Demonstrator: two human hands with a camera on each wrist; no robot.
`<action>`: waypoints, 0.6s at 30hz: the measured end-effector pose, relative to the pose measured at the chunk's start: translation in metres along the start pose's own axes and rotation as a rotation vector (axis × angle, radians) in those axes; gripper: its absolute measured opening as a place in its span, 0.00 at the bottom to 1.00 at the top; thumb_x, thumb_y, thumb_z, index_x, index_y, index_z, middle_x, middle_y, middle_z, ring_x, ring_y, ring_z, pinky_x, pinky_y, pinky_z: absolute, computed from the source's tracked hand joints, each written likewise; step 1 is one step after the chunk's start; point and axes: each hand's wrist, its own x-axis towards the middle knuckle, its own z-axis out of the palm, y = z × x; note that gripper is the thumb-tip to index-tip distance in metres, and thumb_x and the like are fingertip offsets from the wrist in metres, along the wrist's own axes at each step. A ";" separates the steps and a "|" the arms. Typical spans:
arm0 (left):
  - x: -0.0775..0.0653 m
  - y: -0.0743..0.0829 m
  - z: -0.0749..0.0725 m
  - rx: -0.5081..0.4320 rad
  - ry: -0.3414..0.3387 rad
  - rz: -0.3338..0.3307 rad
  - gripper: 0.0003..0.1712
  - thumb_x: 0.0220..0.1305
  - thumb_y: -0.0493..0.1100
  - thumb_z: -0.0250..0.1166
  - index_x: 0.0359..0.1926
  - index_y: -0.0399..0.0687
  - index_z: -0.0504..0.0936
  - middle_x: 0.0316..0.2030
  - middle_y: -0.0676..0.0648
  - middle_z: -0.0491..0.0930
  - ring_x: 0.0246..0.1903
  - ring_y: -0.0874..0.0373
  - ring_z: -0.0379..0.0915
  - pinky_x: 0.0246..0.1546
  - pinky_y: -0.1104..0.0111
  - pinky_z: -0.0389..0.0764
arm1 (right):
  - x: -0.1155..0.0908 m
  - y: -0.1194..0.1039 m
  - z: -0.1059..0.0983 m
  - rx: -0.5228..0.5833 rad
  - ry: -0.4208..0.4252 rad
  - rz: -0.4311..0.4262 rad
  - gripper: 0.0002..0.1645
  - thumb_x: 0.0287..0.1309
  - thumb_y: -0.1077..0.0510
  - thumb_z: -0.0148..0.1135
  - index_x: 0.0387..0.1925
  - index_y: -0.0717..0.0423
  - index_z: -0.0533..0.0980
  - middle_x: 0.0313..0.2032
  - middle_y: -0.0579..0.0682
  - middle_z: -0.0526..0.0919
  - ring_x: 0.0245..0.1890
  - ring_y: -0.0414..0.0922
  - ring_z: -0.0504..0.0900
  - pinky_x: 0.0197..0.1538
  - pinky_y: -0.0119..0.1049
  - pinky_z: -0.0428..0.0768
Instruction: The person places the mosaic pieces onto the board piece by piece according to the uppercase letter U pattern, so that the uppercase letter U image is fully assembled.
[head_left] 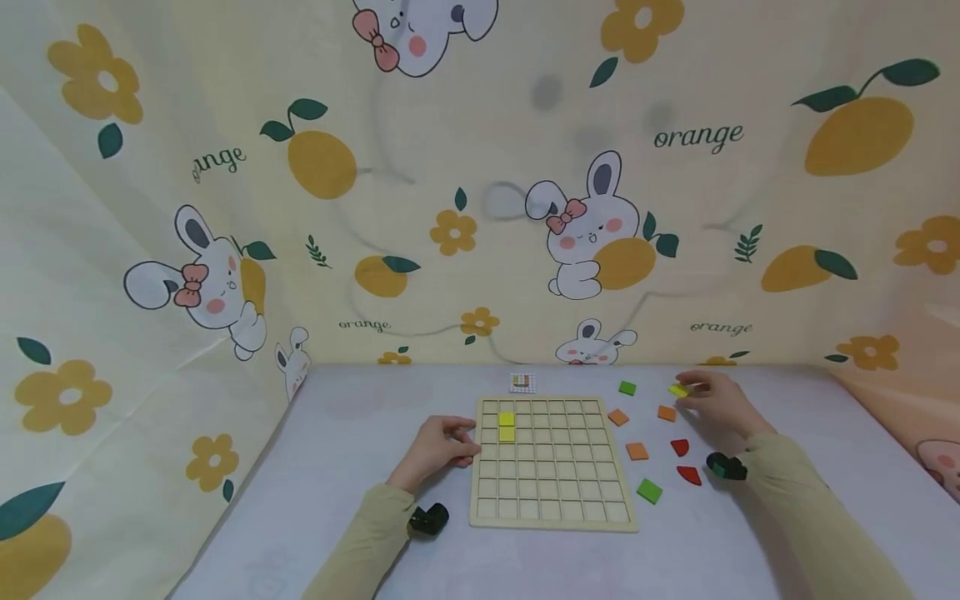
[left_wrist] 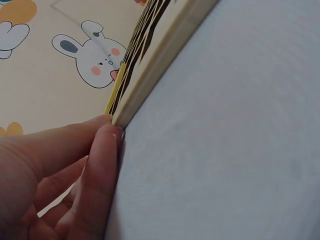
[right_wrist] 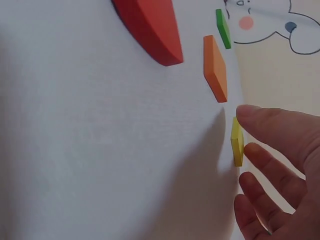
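Observation:
A pale wooden grid board (head_left: 555, 527) lies flat, with two yellow square tiles (head_left: 507, 427) in adjoining cells near its upper left. My left hand (head_left: 438, 450) touches the board's left edge; in the left wrist view the thumb and fingertips (left_wrist: 103, 142) meet the rim (left_wrist: 150, 75). At the far right my right hand (head_left: 716, 402) has its thumb and index finger at a loose yellow tile (head_left: 678, 390). The right wrist view shows them pinching this yellow tile (right_wrist: 237, 145), the other fingers loosely bent. Whether it is lifted is unclear.
Right of the board are orange tiles (head_left: 637, 451), green tiles (head_left: 649, 491) and red quarter-round pieces (head_left: 688, 475). A small patterned card (head_left: 522, 383) lies behind the board. The white table (head_left: 337, 500) ends at a printed cloth (head_left: 480, 208).

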 end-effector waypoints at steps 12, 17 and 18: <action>-0.001 -0.001 0.002 -0.013 0.000 -0.002 0.28 0.51 0.30 0.72 0.55 0.32 0.76 0.30 0.42 0.78 0.22 0.58 0.79 0.26 0.67 0.84 | 0.003 -0.003 0.010 -0.039 -0.003 -0.037 0.22 0.60 0.68 0.58 0.57 0.68 0.71 0.55 0.68 0.72 0.53 0.63 0.69 0.56 0.59 0.72; -0.001 0.001 0.002 0.016 0.008 -0.010 0.28 0.51 0.30 0.72 0.56 0.32 0.76 0.30 0.42 0.78 0.23 0.57 0.79 0.26 0.67 0.84 | 0.001 0.000 0.008 -0.060 -0.013 -0.049 0.22 0.59 0.69 0.58 0.56 0.69 0.71 0.54 0.69 0.73 0.51 0.63 0.70 0.55 0.59 0.73; -0.002 0.001 0.002 0.021 0.011 -0.012 0.28 0.51 0.30 0.72 0.56 0.33 0.76 0.30 0.42 0.78 0.23 0.57 0.79 0.26 0.67 0.84 | 0.000 0.001 0.007 -0.067 -0.017 -0.053 0.23 0.59 0.69 0.58 0.57 0.69 0.71 0.54 0.69 0.72 0.51 0.63 0.70 0.55 0.59 0.73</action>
